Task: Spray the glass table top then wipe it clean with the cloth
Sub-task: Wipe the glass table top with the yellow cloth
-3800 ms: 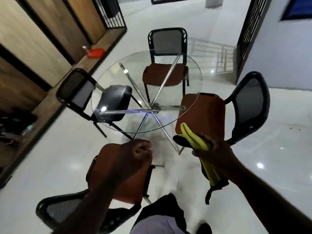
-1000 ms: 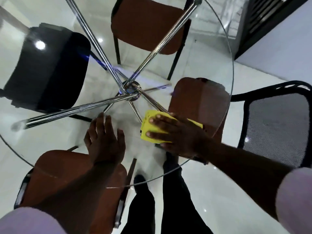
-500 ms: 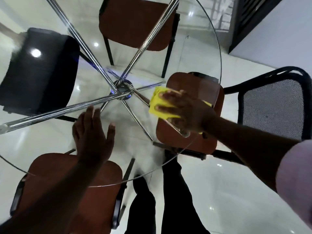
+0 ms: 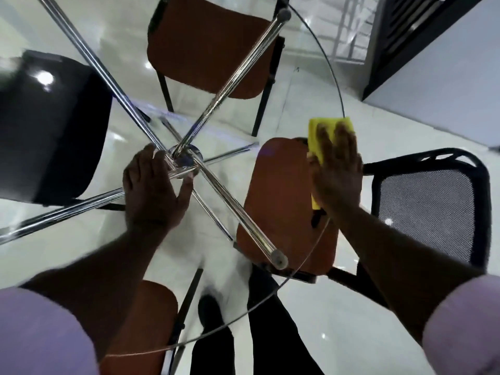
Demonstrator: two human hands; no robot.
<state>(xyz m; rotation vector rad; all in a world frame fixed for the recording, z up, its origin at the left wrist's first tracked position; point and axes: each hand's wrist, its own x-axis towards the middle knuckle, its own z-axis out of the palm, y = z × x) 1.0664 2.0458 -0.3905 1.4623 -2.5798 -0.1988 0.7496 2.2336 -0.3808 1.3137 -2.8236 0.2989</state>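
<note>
While pressing flat on yellow folded cloth (image 4: pixel 319 131), right hand (image 4: pixel 336 174) now nearer round glass worktop (image 4: pixel 328 63) rim; left hand (image 4: pixel 151 193) open-palmed, nearer chrome hub (image 4: pixel 186 158); glossy white floor (image 4: pixel 324 307) beneath.

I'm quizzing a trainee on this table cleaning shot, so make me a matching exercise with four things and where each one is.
Things:
1. cloth
2. left hand
3. right hand
4. mesh-backed chair

Places:
A. flat on the glass near the centre hub
B. outside the table's right edge
C. pressed on top of the cloth
D. on the glass at its right rim

Pairs: 1-D, 2-A, 3-C, 4-B
</note>
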